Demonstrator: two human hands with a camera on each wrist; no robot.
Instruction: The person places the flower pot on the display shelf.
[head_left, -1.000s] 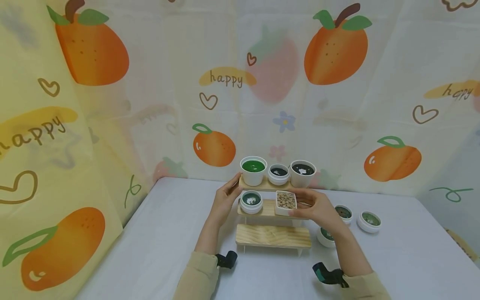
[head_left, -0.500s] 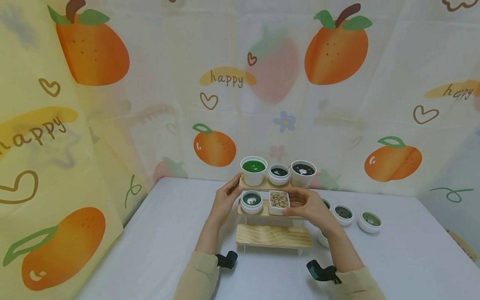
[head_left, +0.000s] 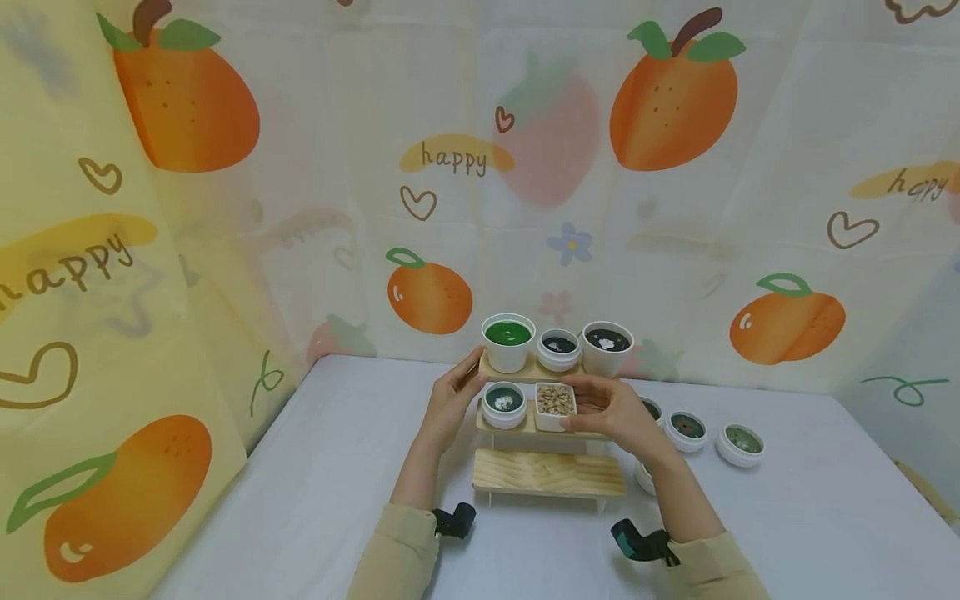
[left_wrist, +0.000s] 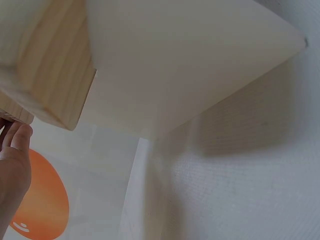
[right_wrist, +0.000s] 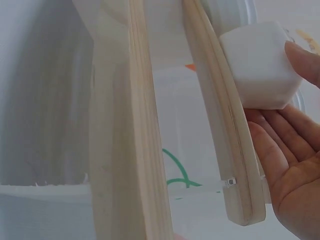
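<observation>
In the head view, my right hand (head_left: 611, 410) holds a small square white bowl (head_left: 555, 422) of beige-brown bits between thumb and fingers. The bowl is at the middle shelf (head_left: 528, 421) of a three-step wooden display stand, right of a round white jar (head_left: 503, 403) with dark green content. In the right wrist view, the bowl's white side (right_wrist: 262, 65) shows against the shelf edge (right_wrist: 227, 115). My left hand (head_left: 447, 408) grips the left end of the top shelf (head_left: 491, 368); in the left wrist view its fingers (left_wrist: 20, 137) meet that wooden end.
A bright green cup (head_left: 507, 354), a small dark-filled jar (head_left: 558, 354) and a larger dark-filled cup (head_left: 605, 358) stand on the top shelf. The bottom shelf (head_left: 547, 473) is bare wood. Several small jars, one green (head_left: 741, 446), stand right on the white table (head_left: 300, 500).
My right hand has shifted the square bowl leftward along the middle shelf, nearer the round jar. The last half second shows only a slight shift. My left hand has stayed put.
</observation>
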